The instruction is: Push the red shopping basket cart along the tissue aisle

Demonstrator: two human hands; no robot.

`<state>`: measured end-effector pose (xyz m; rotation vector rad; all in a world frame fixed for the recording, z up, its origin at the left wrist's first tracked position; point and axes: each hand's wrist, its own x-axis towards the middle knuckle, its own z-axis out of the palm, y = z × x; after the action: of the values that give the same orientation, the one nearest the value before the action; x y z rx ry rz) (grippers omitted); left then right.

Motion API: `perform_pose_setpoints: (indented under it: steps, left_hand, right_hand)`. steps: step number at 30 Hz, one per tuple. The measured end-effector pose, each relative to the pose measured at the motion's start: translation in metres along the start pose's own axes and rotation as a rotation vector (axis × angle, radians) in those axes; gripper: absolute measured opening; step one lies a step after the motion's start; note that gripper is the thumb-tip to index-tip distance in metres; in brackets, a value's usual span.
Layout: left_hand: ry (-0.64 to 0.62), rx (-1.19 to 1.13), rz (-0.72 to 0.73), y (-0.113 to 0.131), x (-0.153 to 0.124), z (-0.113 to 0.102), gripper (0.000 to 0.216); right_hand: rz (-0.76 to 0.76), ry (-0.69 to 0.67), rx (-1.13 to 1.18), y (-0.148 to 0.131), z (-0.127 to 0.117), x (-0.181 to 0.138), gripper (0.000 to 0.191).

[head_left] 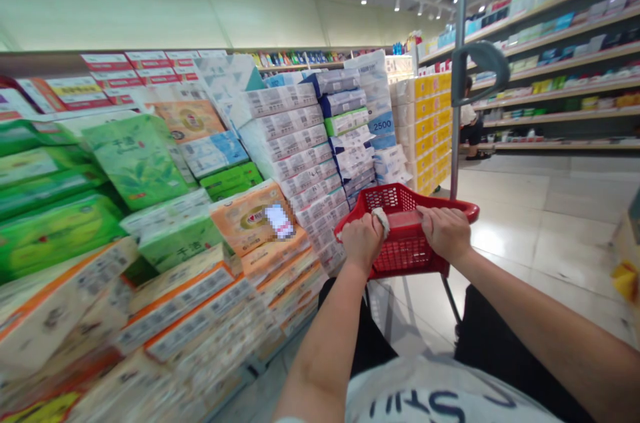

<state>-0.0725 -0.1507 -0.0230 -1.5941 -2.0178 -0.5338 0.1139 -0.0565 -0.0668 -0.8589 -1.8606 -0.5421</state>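
Step in hand, by judgement: pushing the red cart (406, 260), which stands near the stacked tissue packs (303, 143), left hand (361, 240) and right hand (447, 234) both wrapped round its handle (406, 230); moving on calls for an even push, clear of those packs.

"2500" printed on tall blue-white pack (376, 100).

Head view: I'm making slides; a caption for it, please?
Left grip and right grip on a red shopping cart, beside stacked packs.
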Motion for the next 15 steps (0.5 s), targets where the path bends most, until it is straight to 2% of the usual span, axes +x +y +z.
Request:
perform_pose_setpoints:
  steps: [15]
  left_hand:
    - [0.055,0.005,0.031,-0.0019,-0.0020,0.0041,0.036]
  right_hand:
    - [0.012,-0.013,0.003,0.0005,0.0019,-0.0016,0.031]
